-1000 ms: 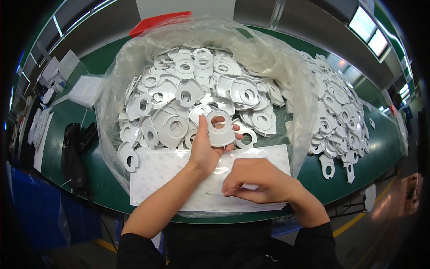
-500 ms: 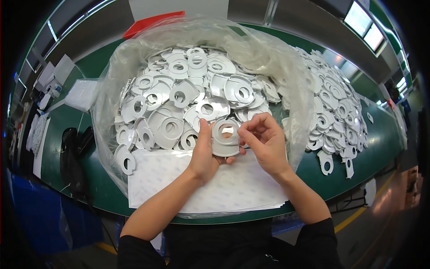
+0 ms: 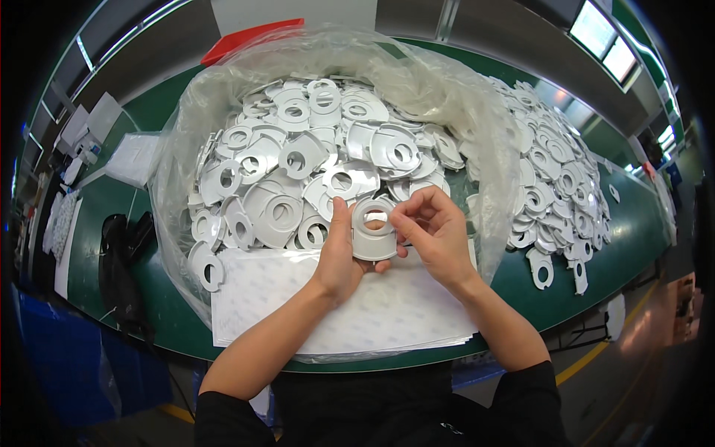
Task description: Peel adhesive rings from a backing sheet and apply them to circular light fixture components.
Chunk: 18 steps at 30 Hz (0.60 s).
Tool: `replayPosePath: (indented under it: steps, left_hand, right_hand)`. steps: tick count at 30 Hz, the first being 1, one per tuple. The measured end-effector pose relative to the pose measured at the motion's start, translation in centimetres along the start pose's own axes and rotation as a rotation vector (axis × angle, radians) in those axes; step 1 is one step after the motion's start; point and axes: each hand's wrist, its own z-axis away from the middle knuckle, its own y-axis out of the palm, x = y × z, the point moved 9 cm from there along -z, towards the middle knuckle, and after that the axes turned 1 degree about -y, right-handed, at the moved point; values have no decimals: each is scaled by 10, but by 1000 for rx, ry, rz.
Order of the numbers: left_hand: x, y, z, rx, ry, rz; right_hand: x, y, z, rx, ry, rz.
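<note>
My left hand [image 3: 342, 249] grips a white plastic part [image 3: 375, 244] with a round hole in its upper half, thumb up its left side and fingers beneath. My right hand [image 3: 436, 235] is closed in a pinch at the part's upper right edge; whatever sits between thumb and forefinger is too small to make out. A bright glossy patch shows across the hole, close to the right thumb. Just beyond my hands, a heap of similar white parts [image 3: 283, 210] fills an opened clear plastic bag [image 3: 182, 164].
Under my forearms lies a stack of white printed sheets [image 3: 298, 313] on the green table [image 3: 625, 253]. More white parts [image 3: 555, 179] are piled to the right. On the left are a black bag-like item [image 3: 121, 261] and a flat clear packet [image 3: 134, 158]; a red tray [image 3: 249, 41] stands behind.
My right thumb and forefinger have shifted slightly left along the part's edge, over the rim of the hole. My left hand keeps its hold.
</note>
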Motion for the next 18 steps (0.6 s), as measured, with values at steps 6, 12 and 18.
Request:
replayPosePath:
  steps: [6,12,18]
  left_hand:
    - [-1,2,0,11,8,-4]
    - [-1,2,0,1,8,2]
    - [-1,1,1,-26,-6,14]
  right_hand:
    - [-1,0,0,-1,-2,-4]
    - [0,1,0,-2,0,-2]
    - [-2,0,1,-14,1,17]
